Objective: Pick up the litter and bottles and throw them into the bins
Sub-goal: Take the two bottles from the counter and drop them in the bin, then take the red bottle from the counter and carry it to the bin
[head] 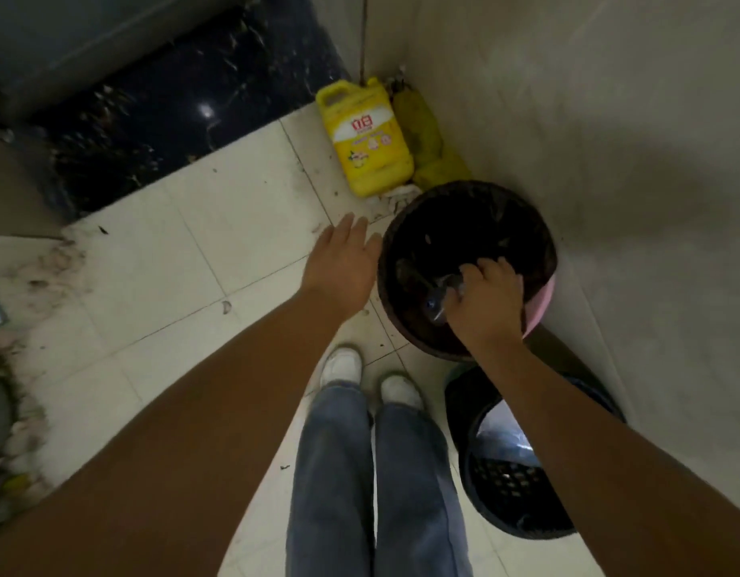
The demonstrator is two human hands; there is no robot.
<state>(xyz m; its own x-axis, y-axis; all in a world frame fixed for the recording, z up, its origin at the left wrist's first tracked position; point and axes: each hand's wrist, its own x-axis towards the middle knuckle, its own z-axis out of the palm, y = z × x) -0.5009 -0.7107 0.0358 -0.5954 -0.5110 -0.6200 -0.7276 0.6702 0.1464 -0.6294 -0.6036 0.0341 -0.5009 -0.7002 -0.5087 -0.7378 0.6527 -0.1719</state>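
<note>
Bottle (441,294): clear plastic, small, pinched in the right hand (485,299), fingers (470,270) curled down around its upper part, grip closed on it. It hangs below the fingertips, inside the mouth of the far bin (539,226), so it reads as held over the opening for a drop, not yet let go. Neck or base downward, can't tell, too dark and blurry.

Nearest to the camera: legs in jeans (376,472) and white shoes (342,365), standing just short of both bins. To the right of them, under the right forearm, the near bin (510,485), dark mesh wall, something pale and plastic inside. Looks like the other bin of the pair.

Next out, the far bin with black liner and a pink rim showing under the right wrist. It sits tight against the wall, which likely explains the reach coming from the floor side.

Left hand (343,268): flat, fingers (351,226) spread and extended, holding nothing, hovering just left of the far bin's rim, not touching it as far as I can see. Probably balance, or ready to steady the bin.

Beyond the left fingertips, in the corner: yellow detergent jug (366,139) upright, yellow-green bag or cloth (426,139) wedged between it and the wall. Beside them white scraps (395,195) on the floor near the bin rim, possibly litter left to collect.
</note>
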